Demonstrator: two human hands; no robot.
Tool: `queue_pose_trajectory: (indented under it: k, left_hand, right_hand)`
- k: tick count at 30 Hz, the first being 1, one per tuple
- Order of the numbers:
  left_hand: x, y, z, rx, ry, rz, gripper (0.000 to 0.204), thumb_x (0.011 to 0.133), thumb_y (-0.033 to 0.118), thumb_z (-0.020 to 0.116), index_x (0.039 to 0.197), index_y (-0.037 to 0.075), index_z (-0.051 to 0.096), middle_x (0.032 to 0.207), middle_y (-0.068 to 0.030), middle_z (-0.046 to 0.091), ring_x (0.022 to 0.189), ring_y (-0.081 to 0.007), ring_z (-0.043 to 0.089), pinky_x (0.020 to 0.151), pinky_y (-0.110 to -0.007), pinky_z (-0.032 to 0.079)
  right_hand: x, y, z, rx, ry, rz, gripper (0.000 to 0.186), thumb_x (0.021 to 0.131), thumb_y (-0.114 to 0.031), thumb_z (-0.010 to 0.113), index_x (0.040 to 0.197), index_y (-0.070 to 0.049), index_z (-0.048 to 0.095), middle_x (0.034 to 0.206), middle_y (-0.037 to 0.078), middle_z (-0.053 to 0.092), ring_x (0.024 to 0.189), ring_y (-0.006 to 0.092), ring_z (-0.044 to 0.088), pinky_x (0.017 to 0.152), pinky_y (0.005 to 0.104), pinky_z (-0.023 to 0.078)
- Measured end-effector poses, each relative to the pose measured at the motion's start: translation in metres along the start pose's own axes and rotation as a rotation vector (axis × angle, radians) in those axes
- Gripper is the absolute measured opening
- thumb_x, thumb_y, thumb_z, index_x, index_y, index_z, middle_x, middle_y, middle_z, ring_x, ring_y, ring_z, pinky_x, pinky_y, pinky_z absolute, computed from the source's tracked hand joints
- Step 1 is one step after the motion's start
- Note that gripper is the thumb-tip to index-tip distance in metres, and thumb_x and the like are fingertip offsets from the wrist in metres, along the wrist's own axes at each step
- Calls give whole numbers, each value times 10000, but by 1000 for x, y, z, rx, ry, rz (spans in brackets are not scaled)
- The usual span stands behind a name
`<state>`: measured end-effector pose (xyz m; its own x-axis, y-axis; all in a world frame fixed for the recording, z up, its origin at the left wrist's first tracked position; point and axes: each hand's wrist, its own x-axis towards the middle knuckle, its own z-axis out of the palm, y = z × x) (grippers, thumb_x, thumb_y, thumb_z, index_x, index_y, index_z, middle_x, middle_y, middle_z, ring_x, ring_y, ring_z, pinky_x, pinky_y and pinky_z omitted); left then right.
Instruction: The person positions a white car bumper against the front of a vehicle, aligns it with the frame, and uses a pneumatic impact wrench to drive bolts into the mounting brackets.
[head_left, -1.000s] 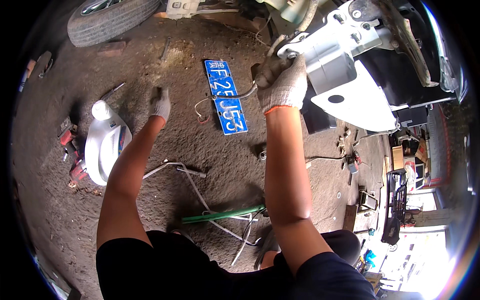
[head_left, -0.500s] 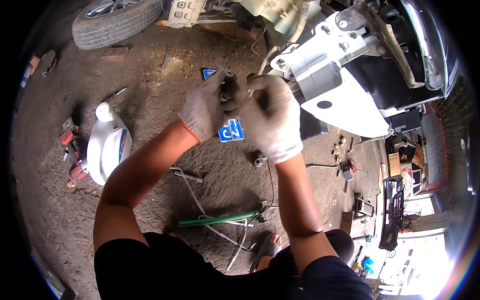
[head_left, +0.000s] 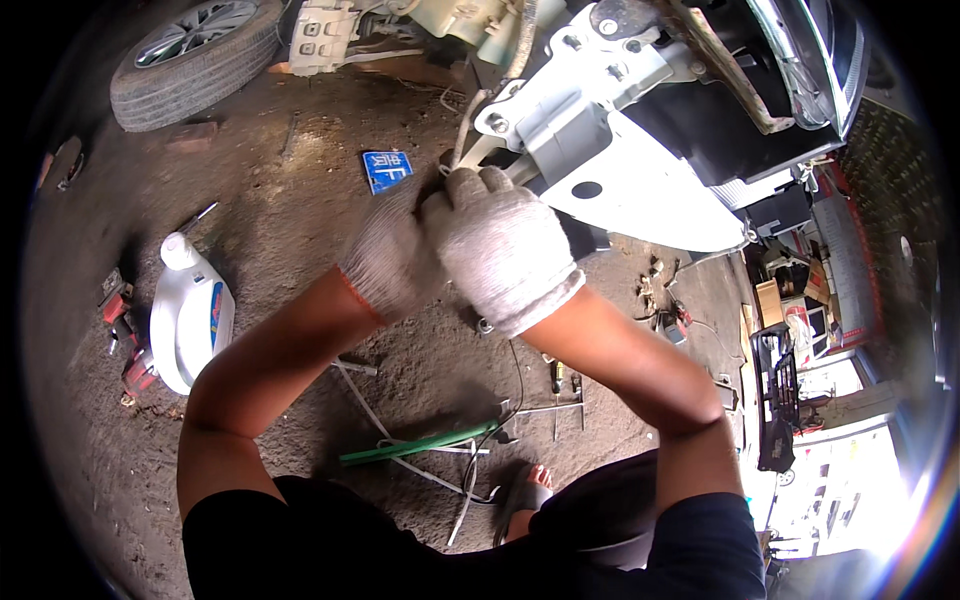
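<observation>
In front of the car's exposed front end, my two gloved hands come together above the dirt floor. My right hand (head_left: 503, 245), in a pale knit glove, is closed with its fingers curled toward the left one. Partly behind it, my left hand (head_left: 392, 252) is blurred and tilted inward, its fingertips hidden. Whatever lies between the two hands is covered by the gloves. Just beyond them is a white metal bracket (head_left: 570, 115) bolted to the car. A blue plate (head_left: 386, 171) lies on the ground past my left hand.
A wheel (head_left: 200, 75) lies at the far left. On the left are a white jug (head_left: 190, 325) and a red power tool (head_left: 138, 375). Green strip (head_left: 415, 444) and thin pale rods lie near my feet. A screwdriver (head_left: 557, 376) is below my right forearm. Black car trim (head_left: 773, 400) stands right.
My right hand has turned over and closed in against my left, covering the dark metal piece seen there before. The view has shifted, and the blue plate is now uncovered.
</observation>
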<state>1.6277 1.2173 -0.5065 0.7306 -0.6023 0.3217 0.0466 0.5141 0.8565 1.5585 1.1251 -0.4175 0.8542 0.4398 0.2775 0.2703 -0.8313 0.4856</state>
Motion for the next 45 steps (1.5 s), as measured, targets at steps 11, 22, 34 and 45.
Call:
queue_pose_trajectory:
  k: [11, 22, 34, 45]
  left_hand:
    - [4, 8, 1, -1159, 33, -174, 336, 1041, 247, 432, 1171, -45, 534, 1192, -184, 624, 1136, -250, 602, 1043, -393, 460]
    - [-14, 30, 10, -1170, -220, -228, 308, 1016, 285, 500, 888, 11, 555, 927, -92, 604, 968, -233, 594, 909, -395, 496]
    - [-28, 18, 60, -888, 160, -562, 200, 994, 264, 541, 899, 88, 548, 869, -60, 578, 829, -221, 586, 785, -367, 512]
    - [-28, 20, 63, -846, 148, -583, 197, 997, 258, 539, 907, 83, 547, 854, -59, 576, 800, -215, 588, 755, -354, 510]
  right_hand:
    - [3, 22, -19, -208, 61, 59, 154, 825, -155, 596, 899, -25, 636, 856, 149, 598, 796, 287, 639, 644, 372, 549]
    - [1, 93, -60, 626, 489, 390, 220, 868, -170, 714, 964, 27, 702, 776, 177, 710, 704, 189, 701, 671, 284, 557]
    - [15, 172, -9, 474, 399, 886, 328, 797, -332, 772, 954, -45, 744, 843, 95, 745, 775, 199, 708, 767, 310, 540]
    - [25, 184, -17, 33, 21, 670, 573, 945, -529, 444, 947, -19, 705, 1013, 247, 676, 1003, 404, 637, 905, 442, 497]
